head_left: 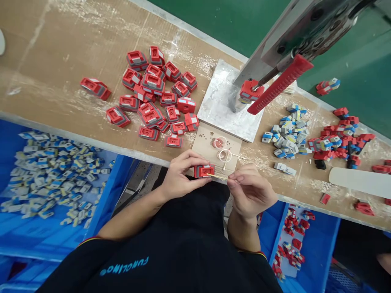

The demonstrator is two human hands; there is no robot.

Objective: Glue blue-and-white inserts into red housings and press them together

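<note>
My left hand (180, 176) pinches a small red and grey plastic toy part (199, 171) between thumb and fingers, its recessed face turned up. Between the thumb and fingertips of my right hand (253, 188) is a thin pale stick, like a cotton swab (220, 177). Its far tip reaches into the recess of the part. Just beyond my hands lies a stained piece of cardboard (200, 142). On it stand two small clear cups, one with reddish contents (218, 142) and one nearer me (225, 155), with further thin sticks by it.
A hand press with a red lever (281, 84) stands on a metal plate (218, 95). Several red and grey parts (152, 83) are heaped left; white-blue pieces (287, 136) and red pieces (331, 140) lie right. Blue bins (104, 203) flank me. Another person's arm (384, 262) shows at right.
</note>
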